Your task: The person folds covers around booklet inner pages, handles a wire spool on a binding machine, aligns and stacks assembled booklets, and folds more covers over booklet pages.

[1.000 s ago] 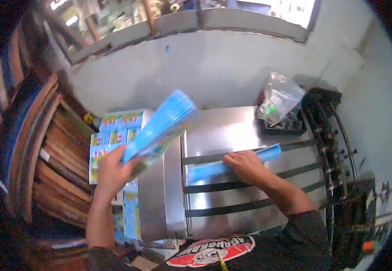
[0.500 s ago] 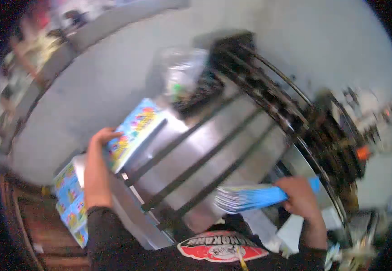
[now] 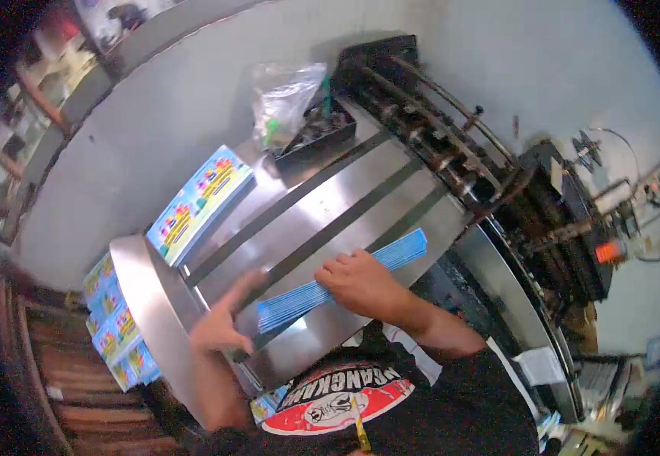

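Head view: left hand spread, right hand gripping

Nearest on my feed, the left hand is empty, just beside one end of a long light-blue stack of thin sheets. I see the right hand clamped around its middle, over a shiny steel table. Beyond lies a blue-and-yellow printed paper block; farther, a clear plastic bag by a black rectangular tray.

The things are carried by a shiny metal table, which is crossed by dark flat strips. Near its far edge, a stack of colourful printed sheets is laid flat, and a black tray is placed near it. Whether the table is touched by the blue-edged bundle cannot be told.
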{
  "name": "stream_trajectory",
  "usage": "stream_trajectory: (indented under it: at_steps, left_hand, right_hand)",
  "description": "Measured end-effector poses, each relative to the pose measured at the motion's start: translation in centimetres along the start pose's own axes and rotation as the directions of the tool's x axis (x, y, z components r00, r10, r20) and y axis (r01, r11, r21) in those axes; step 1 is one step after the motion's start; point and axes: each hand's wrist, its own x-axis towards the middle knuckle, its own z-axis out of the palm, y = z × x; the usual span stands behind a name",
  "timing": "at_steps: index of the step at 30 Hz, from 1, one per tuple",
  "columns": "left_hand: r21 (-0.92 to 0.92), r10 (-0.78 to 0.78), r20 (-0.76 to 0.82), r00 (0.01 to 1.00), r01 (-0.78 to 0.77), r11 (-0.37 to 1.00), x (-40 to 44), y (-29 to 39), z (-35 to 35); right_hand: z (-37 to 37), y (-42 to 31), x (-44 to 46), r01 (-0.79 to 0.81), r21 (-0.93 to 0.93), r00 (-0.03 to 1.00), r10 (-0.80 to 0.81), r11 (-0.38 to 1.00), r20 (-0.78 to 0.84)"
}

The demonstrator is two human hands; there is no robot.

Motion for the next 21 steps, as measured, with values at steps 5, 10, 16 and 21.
stream_trajectory:
  at_steps: [5, 10, 16, 21]
  left_hand:
    - [0.003, -0.256, -0.354, 0.9, 0.274, 0.962, -1.4, -0.9, 7.6]
    - [-0.052, -0.216, -0.602, 0.769, 0.232, 0.971, 0.3, -1.4, 9.8]
    - [-0.074, -0.042, -0.597, 0.801, -0.003, 0.997, 0.8, -3.7, 11.1]
    - [-0.118, -0.157, -0.674, 0.722, 0.105, 0.987, -1.3, -2.7, 11.4]
  right_hand:
    - [0.1, 1.1, -0.8, -0.022, 0.01, 1.0, 0.022, 1.0, -0.013]
    - [-4.7, 8.8, -7.0, -0.179, 0.002, 0.978, 0.179, 0.984, -0.112]
    - [4.1, 13.8, -10.9, -0.142, 0.903, 0.937, 0.349, 0.406, -0.009]
    - [4.6, 10.3, -11.9, -0.046, 0.979, 0.959, 0.283, 0.198, -0.012]
